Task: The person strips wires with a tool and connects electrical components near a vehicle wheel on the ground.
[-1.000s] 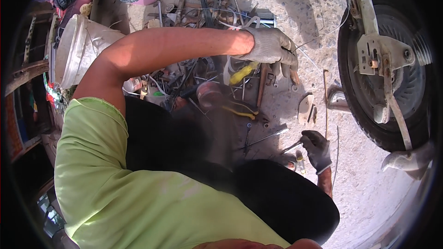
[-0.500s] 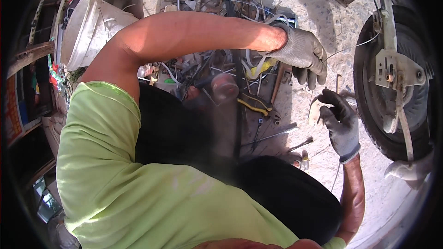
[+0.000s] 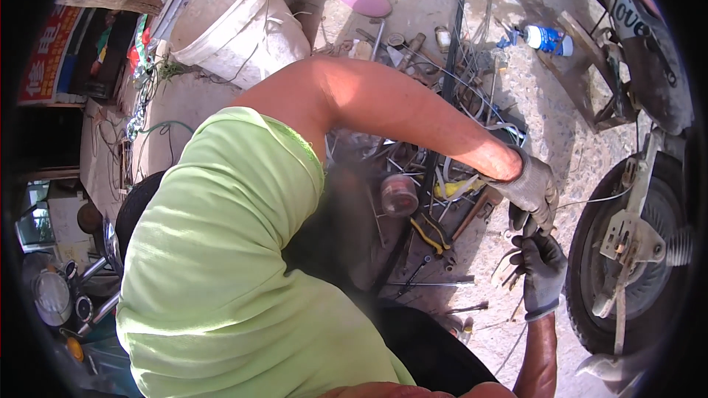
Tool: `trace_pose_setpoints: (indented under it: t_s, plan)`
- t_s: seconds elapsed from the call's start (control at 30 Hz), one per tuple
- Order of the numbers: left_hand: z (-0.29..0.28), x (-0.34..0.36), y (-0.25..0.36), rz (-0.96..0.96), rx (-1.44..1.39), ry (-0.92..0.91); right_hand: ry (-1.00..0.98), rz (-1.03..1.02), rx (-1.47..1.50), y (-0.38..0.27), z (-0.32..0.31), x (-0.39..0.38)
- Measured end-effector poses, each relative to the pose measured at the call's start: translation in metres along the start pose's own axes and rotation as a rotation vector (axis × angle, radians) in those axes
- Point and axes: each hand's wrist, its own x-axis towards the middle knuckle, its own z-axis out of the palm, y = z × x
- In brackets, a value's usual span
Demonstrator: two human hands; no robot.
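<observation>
Close in, the right hand (image 3: 543, 274) in a black glove and the left hand (image 3: 532, 190) in a grey glove are both closed on a thin steel cable (image 3: 599, 197), judged mid-job, running to the wheel hub bracket (image 3: 627, 239) beyond, tools (image 3: 431, 232) scattered on the ground

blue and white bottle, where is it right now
In the head view the blue and white bottle lies on the sandy ground at upper right, beside a wooden frame, well above both gloved hands.
</observation>
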Motion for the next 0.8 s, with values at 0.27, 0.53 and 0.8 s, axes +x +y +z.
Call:
trace_pose_setpoints:
  t_s: [0.27,0.53,0.8]
  plan:
    - [-0.091,-0.053,-0.028,-0.010,0.126,0.241,0.007,-0.034,0.092,0.012,0.018,-0.002]
    - [-0.293,-0.155,-0.163,-0.490,0.182,1.076,-0.015,-0.038,0.028,0.007,0.024,0.000]
    - [-0.391,-0.199,-0.335,-0.947,1.159,0.890,-0.075,0.001,-0.032,0.003,0.048,0.014]
